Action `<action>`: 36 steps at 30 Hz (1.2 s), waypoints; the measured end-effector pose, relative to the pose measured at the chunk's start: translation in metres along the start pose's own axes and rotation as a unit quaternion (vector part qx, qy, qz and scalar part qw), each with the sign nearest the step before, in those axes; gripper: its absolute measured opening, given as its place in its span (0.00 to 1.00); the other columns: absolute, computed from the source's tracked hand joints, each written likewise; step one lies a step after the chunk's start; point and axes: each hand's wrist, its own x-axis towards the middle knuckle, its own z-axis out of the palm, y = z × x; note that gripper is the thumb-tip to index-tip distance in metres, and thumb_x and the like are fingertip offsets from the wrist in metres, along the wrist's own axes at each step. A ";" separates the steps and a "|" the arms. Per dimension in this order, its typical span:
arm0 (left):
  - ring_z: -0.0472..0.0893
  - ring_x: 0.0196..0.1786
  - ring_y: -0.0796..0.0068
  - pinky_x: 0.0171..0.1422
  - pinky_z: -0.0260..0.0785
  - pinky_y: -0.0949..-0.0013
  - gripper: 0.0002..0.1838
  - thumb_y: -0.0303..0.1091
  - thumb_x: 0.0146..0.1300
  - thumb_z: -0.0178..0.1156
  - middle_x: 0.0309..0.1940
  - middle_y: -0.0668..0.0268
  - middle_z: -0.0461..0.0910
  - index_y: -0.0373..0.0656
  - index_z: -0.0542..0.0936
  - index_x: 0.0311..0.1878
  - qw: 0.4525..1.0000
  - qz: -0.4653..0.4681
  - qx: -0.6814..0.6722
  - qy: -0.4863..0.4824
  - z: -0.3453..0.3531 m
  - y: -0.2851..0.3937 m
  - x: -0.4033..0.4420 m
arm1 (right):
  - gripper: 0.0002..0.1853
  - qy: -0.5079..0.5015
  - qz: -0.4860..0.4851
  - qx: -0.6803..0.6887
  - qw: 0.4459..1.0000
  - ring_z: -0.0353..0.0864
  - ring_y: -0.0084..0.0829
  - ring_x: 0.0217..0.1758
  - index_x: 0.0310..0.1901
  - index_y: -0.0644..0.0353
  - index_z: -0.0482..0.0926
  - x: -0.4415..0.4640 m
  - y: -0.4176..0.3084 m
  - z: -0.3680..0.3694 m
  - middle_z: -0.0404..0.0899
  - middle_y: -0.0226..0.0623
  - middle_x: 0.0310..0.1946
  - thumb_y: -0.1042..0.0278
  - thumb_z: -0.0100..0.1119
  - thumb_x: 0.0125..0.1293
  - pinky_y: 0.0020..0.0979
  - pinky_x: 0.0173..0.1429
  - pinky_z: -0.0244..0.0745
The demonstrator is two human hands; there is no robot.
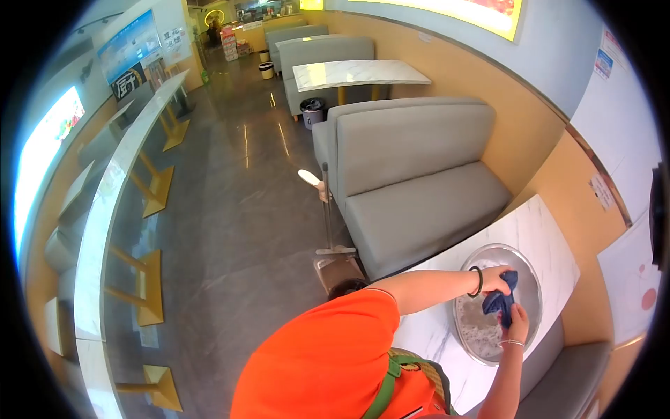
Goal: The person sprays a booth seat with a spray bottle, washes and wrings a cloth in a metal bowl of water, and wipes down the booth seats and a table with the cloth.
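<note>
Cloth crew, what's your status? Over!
Left hand, right hand: both gripping cloth. Cloth bunched, over sudsy basin. Nothing seen in the way.

Gray booth seat (419,150) right of centre, with a marble-patterned table (363,73) and a lined bin (313,117) in the upper centre. Along the left side, a long pale counter (105,209) and a glowing panel (45,153). Just below centre, a long-handled dustpan (338,272) on the gray floor (237,209).

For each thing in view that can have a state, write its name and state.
Basin: uncovered, holding foamy liquid
Cloth: bunched, held in both hands
Left hand: closed on cloth
Right hand: closed on cloth
Nearest bin: upright
Dustpan: on floor, handle upright
Yellow-edged sign: lit
Left lightbox: lit
</note>
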 end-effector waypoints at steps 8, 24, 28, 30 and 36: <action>0.73 0.47 0.56 0.52 0.65 0.61 0.28 0.26 0.37 0.60 0.42 0.50 0.73 0.42 0.72 0.48 0.779 0.231 0.573 -0.106 -0.013 0.000 -0.070 | 0.08 0.108 -0.039 0.213 0.970 0.67 0.18 0.20 0.35 0.60 0.74 -0.071 -0.047 0.031 0.74 0.26 0.27 0.66 0.57 0.57 0.17 0.26 0.68; 0.69 0.24 0.84 0.27 0.61 0.79 0.20 0.47 0.63 0.49 0.21 0.73 0.72 0.37 0.75 0.35 0.960 0.018 0.153 -0.232 0.165 -0.120 -0.179 | 0.17 0.352 -0.129 -0.042 0.926 0.71 0.20 0.41 0.47 0.66 0.71 -0.313 0.058 -0.019 0.75 0.33 0.38 0.64 0.56 0.60 0.22 0.45 0.68; 0.74 0.42 0.78 0.49 0.65 0.75 0.16 0.37 0.64 0.50 0.41 0.63 0.76 0.32 0.72 0.45 0.934 -0.088 0.064 -0.339 0.238 -0.189 -0.232 | 0.17 0.424 -0.169 0.178 0.872 0.72 0.22 0.44 0.48 0.67 0.69 -0.443 0.095 -0.064 0.74 0.33 0.41 0.67 0.54 0.60 0.24 0.48 0.69; 0.74 0.43 0.76 0.50 0.65 0.74 0.15 0.35 0.63 0.51 0.41 0.63 0.75 0.33 0.72 0.46 0.908 -0.169 0.003 -0.384 0.279 -0.229 -0.256 | 0.14 0.484 -0.183 0.195 0.833 0.73 0.22 0.40 0.45 0.65 0.70 -0.503 0.120 -0.074 0.74 0.32 0.37 0.69 0.54 0.59 0.23 0.44 0.68; 0.75 0.48 0.69 0.54 0.67 0.66 0.14 0.33 0.63 0.48 0.44 0.61 0.75 0.36 0.70 0.49 0.791 -0.346 0.040 -0.503 0.392 -0.339 -0.360 | 0.16 0.414 -0.283 0.394 0.771 0.74 0.37 0.50 0.49 0.66 0.68 -0.703 0.163 -0.116 0.74 0.42 0.45 0.75 0.50 0.57 0.36 0.56 0.69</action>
